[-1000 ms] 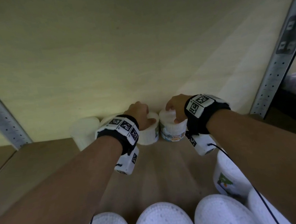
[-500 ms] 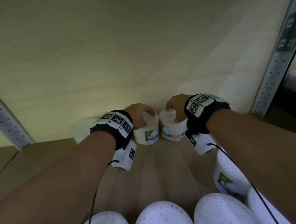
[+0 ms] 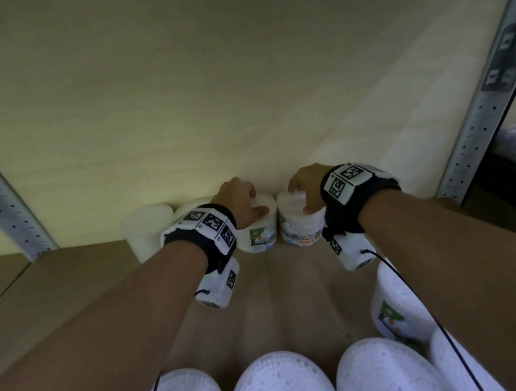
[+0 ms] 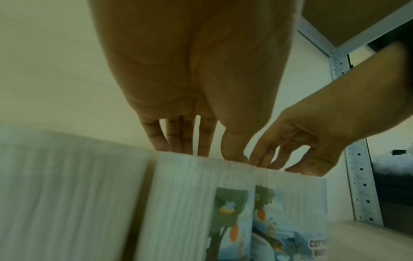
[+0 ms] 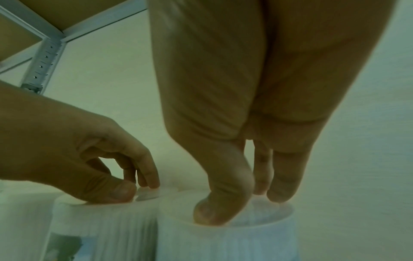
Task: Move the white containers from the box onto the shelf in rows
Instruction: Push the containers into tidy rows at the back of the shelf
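Head view: just turned left container (image 3: 258,226) label-out against right container (image 3: 300,226), left hand (image 3: 239,197) and right hand (image 3: 304,184) each pinching a lid in curled grip, lengthening the shelf (image 3: 70,292) row.

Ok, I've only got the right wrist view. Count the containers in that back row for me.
Observer: Four in the head view: leftmost container and second container with no hand on them, then the tree-label container gripped by the left hand, then yours under the right hand.
Operator: Read my label.
Observer: "COTTON BUDS", facing front, on the right-hand container.
Operator: Report what's nearer the camera.
Observer: Bare shelf board, then more near containers at the picture's bottom edge.
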The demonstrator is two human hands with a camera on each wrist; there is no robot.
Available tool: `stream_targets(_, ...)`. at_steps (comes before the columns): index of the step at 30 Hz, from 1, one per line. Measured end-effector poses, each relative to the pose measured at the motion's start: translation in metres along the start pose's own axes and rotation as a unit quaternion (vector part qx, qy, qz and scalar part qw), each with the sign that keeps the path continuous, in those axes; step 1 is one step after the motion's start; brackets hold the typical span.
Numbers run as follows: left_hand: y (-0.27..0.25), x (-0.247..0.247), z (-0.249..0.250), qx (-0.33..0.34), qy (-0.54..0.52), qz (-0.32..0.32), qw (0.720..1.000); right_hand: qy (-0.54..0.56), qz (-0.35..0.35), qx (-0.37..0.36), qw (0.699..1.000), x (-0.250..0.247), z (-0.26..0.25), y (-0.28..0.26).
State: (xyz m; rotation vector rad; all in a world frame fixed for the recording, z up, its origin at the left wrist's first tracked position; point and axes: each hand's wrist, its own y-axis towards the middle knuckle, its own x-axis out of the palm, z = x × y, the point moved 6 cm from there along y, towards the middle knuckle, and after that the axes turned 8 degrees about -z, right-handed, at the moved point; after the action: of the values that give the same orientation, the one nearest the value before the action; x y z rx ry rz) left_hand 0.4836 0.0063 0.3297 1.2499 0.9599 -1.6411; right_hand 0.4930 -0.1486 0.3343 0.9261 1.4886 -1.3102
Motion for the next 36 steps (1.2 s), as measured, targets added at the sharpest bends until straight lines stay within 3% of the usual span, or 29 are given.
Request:
stream_targets(13,-0.007,-0.006,0.007,0.080,0.001,-0.102,0.992,0.009,-0.006,-0.001,1.000,0.001,0.001,0.001)
stream_targets(15,-0.008,-0.009,0.012,0.086,-0.006,-0.082,0.993,0.003,-0.004,0.001,1.000,0.001,0.000,0.000)
stream_targets(19,-0.005,-0.014,0.012,0.044,-0.034,0.020,0.998,-0.005,0.002,-0.004,1.000,0.001,-0.001,-0.001)
stream_targets(23,-0.002,-0.001,0.010,-0.004,-0.009,0.000,1.000,-0.005,0.003,-0.003,1.000,0.001,0.002,0.002)
stream_targets(36,-0.006,-0.006,0.008,0.050,-0.024,-0.026,0.998,-0.011,0.000,0.001,1.000,0.002,0.001,0.002)
